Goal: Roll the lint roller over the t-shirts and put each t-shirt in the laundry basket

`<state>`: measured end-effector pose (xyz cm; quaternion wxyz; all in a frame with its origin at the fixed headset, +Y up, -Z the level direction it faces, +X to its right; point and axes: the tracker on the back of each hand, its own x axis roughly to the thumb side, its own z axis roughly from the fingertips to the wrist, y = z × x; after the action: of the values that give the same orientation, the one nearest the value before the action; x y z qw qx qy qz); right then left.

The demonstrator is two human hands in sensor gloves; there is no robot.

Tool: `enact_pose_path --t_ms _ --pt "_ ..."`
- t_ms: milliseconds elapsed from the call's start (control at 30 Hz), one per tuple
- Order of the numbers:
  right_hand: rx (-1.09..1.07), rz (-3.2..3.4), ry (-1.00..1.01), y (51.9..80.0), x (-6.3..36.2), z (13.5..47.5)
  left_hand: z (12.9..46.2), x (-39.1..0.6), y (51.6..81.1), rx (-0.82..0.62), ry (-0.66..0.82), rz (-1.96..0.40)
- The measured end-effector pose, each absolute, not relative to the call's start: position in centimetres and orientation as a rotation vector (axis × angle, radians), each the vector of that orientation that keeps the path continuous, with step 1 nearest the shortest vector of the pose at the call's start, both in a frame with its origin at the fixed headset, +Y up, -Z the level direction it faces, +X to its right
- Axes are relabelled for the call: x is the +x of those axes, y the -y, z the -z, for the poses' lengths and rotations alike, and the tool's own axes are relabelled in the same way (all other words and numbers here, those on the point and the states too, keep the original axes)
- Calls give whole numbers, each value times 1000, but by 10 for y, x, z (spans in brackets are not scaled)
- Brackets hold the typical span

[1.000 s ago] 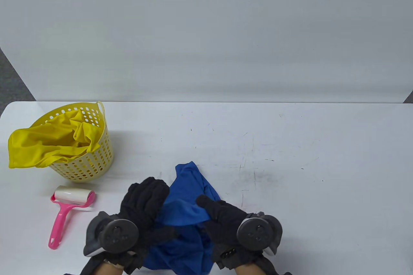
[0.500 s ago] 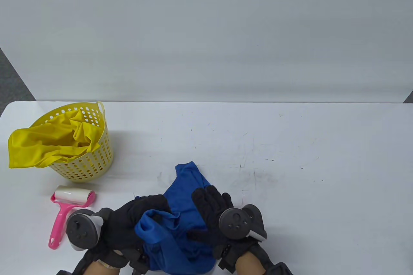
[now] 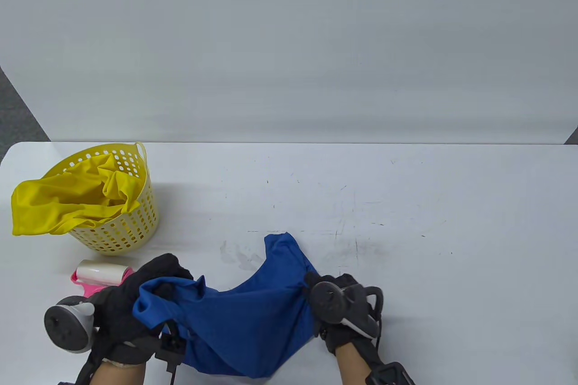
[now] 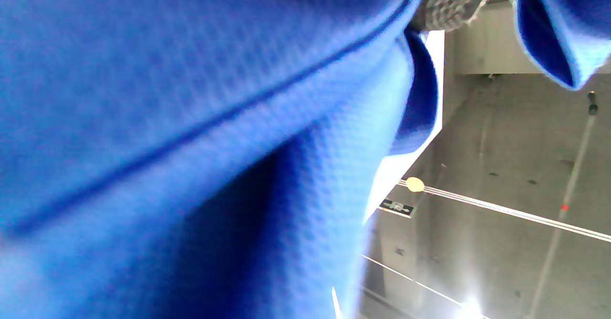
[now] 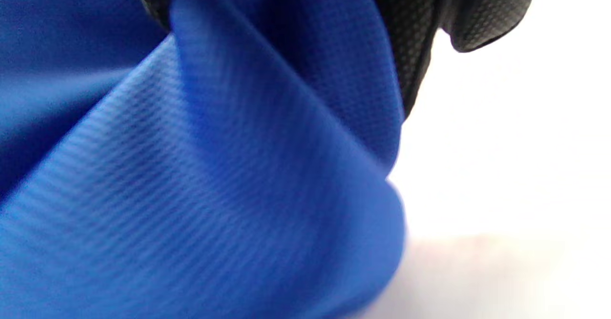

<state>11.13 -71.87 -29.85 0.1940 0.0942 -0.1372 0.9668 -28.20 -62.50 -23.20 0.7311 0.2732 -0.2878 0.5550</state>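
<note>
A blue t-shirt [image 3: 253,317] hangs stretched between both hands near the table's front edge. My left hand [image 3: 135,294] grips its bunched left end, fabric wrapped over the fingers. My right hand [image 3: 325,299] grips the right side, where the cloth gathers into a fold. Blue cloth [image 4: 191,142] fills the left wrist view, and blue cloth [image 5: 215,190] with black gloved fingers [image 5: 415,32] curled on it fills the right wrist view. The pink lint roller [image 3: 97,274] lies on the table, partly hidden behind my left hand. The yellow laundry basket [image 3: 131,222] stands at far left with a yellow t-shirt [image 3: 58,204] spilling over its rim.
The white table [image 3: 406,222] stretches bare to the right and back, with scuff marks near the middle. A grey wall panel rises behind the table's far edge.
Both hands closed on the blue t-shirt and pulled apart, the left moving left over the lint roller, the right staying low right. The shirt went from crumpled to stretched and lifted.
</note>
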Motion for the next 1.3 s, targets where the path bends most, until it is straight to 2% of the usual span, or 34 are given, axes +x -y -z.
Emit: enact_pose_path --t_ms 33,100,200,233,267,300,400,467,533,600,667,700,733,800,867,900,933,1000,1033,1100,1167,1200,1267,1300 --pt "124 -2570 493 710 136 296 233 -286 627 613 592 -1192" --pt "-25 -2296 652 697 172 286 237 -289 631 610 532 -1125" --pt "48 -2013 898 685 198 272 247 -283 642 535 452 -964" --pt "77 -2037 940 684 200 270 251 -279 648 488 426 -899" --pt "72 -2109 883 684 200 273 256 -274 653 439 391 -842" --pt "82 -2212 732 687 196 279 259 -272 657 386 354 -803" --pt "487 -2373 -3 702 167 298 268 -261 674 218 317 -625" --pt "479 -2437 -620 720 141 299 273 -258 683 100 309 -481" --pt "522 -2540 -670 729 119 295 275 -257 692 16 319 -373" --pt "579 -2655 -654 723 105 292 277 -261 698 -24 283 -323" --pt "638 -2673 -597 717 96 286 281 -265 704 -148 292 -318" --pt "610 -2692 -524 716 92 285 283 -267 708 -253 306 -345" --pt "546 -2726 -465 715 90 284 283 -268 711 -294 305 -364" --pt "471 -2822 -282 716 86 284 285 -268 716 -295 323 -390" --pt "392 -2942 -58 729 81 287 286 -268 714 -258 285 -347" --pt "360 -2976 -84 735 80 289 285 -268 713 -238 287 -333" --pt "327 -3010 -262 747 80 294 285 -267 711 -207 288 -327" --pt "296 -2927 -491 765 81 303 284 -268 709 -159 287 -358" --pt "303 -2853 -516 773 81 306 283 -269 708 -138 282 -376" --pt "210 -2763 -331 772 89 310 281 -274 706 -64 249 -415" --pt "197 -2732 12 756 99 309 279 -281 702 9 203 -459" --pt "208 -2692 116 748 104 307 279 -284 702 29 189 -482" --pt "306 -2594 364 724 114 300 278 -291 701 80 163 -556" --pt "433 -2539 477 711 119 296 278 -294 701 100 154 -603"
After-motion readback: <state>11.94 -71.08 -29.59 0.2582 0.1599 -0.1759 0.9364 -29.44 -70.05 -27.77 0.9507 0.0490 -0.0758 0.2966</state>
